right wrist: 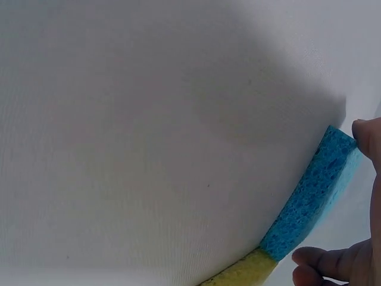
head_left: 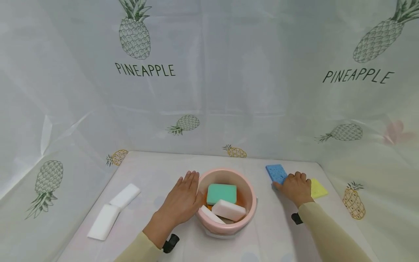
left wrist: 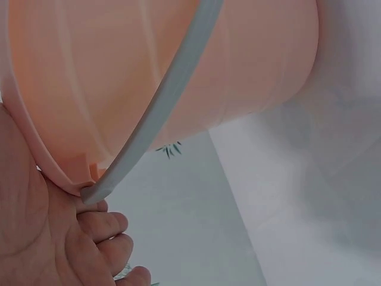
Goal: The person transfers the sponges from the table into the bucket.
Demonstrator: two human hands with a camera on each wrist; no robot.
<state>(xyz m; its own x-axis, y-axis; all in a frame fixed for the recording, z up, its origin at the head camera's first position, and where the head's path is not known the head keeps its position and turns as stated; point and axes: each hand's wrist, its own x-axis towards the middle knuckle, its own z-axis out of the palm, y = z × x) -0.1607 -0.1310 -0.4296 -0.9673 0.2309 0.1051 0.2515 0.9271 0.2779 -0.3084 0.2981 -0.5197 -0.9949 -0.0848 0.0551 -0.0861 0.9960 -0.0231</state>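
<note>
A pink bucket point(head_left: 223, 228) with a grey handle point(left wrist: 156, 113) stands in the middle of the table. Inside it lie a green sponge point(head_left: 221, 193), a white sponge block point(head_left: 229, 210) and another white block point(head_left: 212, 214), with a bit of orange partly hidden below. My left hand point(head_left: 183, 200) touches the bucket's left rim, its fingers straight. On the right, my right hand point(head_left: 297, 189) grips a blue sponge point(head_left: 276, 173), the thumb at one end and curled fingers at the other. Right beside it is a yellow sponge point(head_left: 318, 189), partly covered by the hand in the head view.
Two white sponge blocks lie on the left of the table, the farther block point(head_left: 125, 196) touching the nearer block point(head_left: 104, 222). A pineapple-print sheet point(head_left: 229, 91) rises behind the table and along both sides.
</note>
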